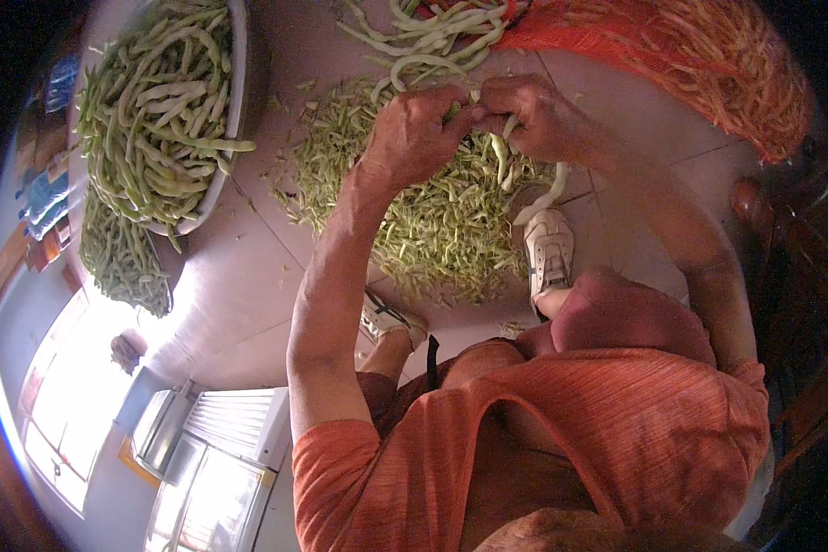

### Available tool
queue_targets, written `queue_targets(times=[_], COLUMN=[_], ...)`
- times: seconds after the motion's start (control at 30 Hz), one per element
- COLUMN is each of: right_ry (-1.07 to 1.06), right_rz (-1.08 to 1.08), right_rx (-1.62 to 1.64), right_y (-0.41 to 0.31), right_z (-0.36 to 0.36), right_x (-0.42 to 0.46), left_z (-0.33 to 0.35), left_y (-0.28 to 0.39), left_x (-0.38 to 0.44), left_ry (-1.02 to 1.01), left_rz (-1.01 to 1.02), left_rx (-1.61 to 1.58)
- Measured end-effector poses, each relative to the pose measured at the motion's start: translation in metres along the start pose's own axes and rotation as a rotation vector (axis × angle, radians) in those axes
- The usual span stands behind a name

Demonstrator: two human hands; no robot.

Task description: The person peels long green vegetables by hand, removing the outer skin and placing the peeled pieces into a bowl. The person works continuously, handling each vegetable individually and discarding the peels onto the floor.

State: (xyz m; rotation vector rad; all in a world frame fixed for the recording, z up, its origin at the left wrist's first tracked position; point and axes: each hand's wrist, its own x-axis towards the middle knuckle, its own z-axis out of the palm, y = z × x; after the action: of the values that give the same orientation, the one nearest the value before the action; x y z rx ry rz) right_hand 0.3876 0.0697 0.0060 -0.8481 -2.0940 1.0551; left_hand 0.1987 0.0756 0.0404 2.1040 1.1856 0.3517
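My left hand (417, 131) and my right hand (535, 117) meet at the upper middle, fingertips nearly touching, with a pale green bean pod (499, 153) pinched between them. The fingers hide part of the pod. Another long pod (548, 196) hangs below my right hand, down to the shoe; whether it is gripped cannot be told. Under both hands spreads a heap of short bean pieces and tips (441, 228) on the tiled floor. Long whole beans (435, 34) lie just beyond my hands.
A large basin (240, 90) heaped with whole beans stands at the left, with more beans (121, 255) in a container below it. A red mesh sack (635, 52) of beans lies at the upper right. My shoes (548, 252) flank the heap's near side. Dark wooden furniture (766, 207) stands at the right.
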Motion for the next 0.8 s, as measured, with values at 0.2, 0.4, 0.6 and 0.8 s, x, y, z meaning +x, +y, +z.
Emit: queue_targets(times=[0.2, 0.4, 0.6, 0.8], right_ry=[0.168, 0.358, 0.370, 0.363], right_rz=[-0.025, 0.393, 0.535, 0.188], right_rx=[-0.081, 0.290, 0.532, -0.046], right_y=[-0.009, 0.000, -0.001, 0.005], right_z=[-0.007, -0.033, -0.042, -0.035], right_x=[0.004, -0.005, -0.005, -0.008], left_z=[0.025, 0.006, 0.021, 0.032], left_y=[-0.003, -0.019, -0.020, -0.008], left_x=[-0.004, -0.022, -0.039, -0.033], left_ry=[0.178, 0.275, -0.002, 0.036], left_rz=[-0.377, -0.635, -0.349, -0.241], left_rx=[-1.151, -1.059, -0.622, -0.255])
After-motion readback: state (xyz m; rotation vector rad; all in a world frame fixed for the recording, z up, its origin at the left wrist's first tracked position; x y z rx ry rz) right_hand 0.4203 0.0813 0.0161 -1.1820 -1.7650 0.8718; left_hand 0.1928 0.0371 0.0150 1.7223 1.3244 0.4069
